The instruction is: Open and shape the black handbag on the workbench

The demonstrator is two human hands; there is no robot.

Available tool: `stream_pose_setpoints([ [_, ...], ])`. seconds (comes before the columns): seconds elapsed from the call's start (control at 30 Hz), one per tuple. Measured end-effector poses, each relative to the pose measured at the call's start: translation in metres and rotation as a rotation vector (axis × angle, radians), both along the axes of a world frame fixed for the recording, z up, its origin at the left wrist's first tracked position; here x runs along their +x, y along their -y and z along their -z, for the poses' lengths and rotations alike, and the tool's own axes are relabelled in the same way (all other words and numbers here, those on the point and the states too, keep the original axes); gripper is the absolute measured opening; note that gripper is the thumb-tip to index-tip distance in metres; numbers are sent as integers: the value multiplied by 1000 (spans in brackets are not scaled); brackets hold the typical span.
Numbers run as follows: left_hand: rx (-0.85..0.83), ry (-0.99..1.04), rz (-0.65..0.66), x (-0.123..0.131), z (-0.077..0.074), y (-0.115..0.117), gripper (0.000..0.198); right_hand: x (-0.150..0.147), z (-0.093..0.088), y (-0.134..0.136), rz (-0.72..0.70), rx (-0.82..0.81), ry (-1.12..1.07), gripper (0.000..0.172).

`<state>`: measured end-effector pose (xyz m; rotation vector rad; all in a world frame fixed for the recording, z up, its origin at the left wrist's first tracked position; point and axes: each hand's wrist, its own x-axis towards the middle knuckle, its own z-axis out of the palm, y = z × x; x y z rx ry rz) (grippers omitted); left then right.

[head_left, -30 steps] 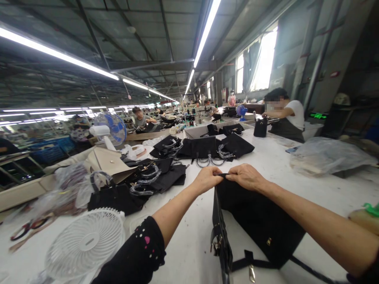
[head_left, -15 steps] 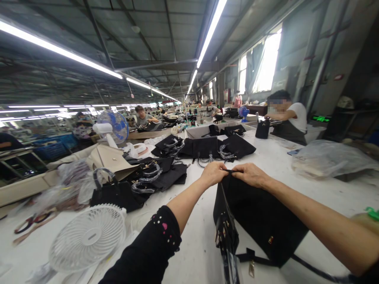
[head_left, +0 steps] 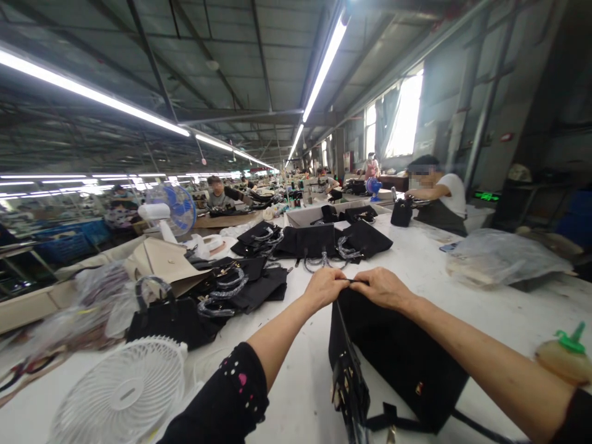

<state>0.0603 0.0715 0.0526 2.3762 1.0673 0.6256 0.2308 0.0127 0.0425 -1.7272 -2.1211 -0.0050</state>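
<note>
A black bag [head_left: 402, 351] stands tilted on the white table in front of me, with gold-coloured metal parts on its side and a small gold fitting on its broad panel. My left hand [head_left: 326, 287] pinches the far top edge of the bag. Close beside it, my right hand [head_left: 382, 287] pinches the same edge, its fingertips almost touching those of the left. A black strap [head_left: 481, 425] runs from the bag's lower right under my right forearm.
More black bags [head_left: 319, 240] lie ahead, and others [head_left: 176, 320] lie left near a beige bag [head_left: 157, 262]. A white fan [head_left: 124, 394] sits lower left. At right are clear plastic [head_left: 504, 256] and a green-capped bottle [head_left: 562, 357]. A person [head_left: 439, 197] works beyond the table.
The view has shifted slightly right and up, bringing the green-capped bottle fully into sight. Both hands keep their pinch on the bag's edge.
</note>
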Motion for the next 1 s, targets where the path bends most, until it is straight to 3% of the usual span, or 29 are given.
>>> stream_pose_setpoints([
  [0.13,9,26,1,-7,6,0,27,-11,2,2,-42,70,125,24],
  [0.3,50,63,-18,-15,13,0,28,-22,3,-2,-21,89,275,32],
  [0.63,-17,173,-40,-18,21,19,53,-25,1,8,-7,101,246,38],
  [0.73,-153,255,0,-26,23,30,52,-29,-4,15,-67,107,253,38],
  [0.87,-433,582,6,-56,15,43,53,-6,-20,29,4,191,-5,39],
  [0.93,-402,724,-95,-76,12,47,55,23,-27,37,66,277,-294,36],
  [1.0,-353,822,-204,-93,13,50,53,57,-28,44,242,339,-528,35],
])
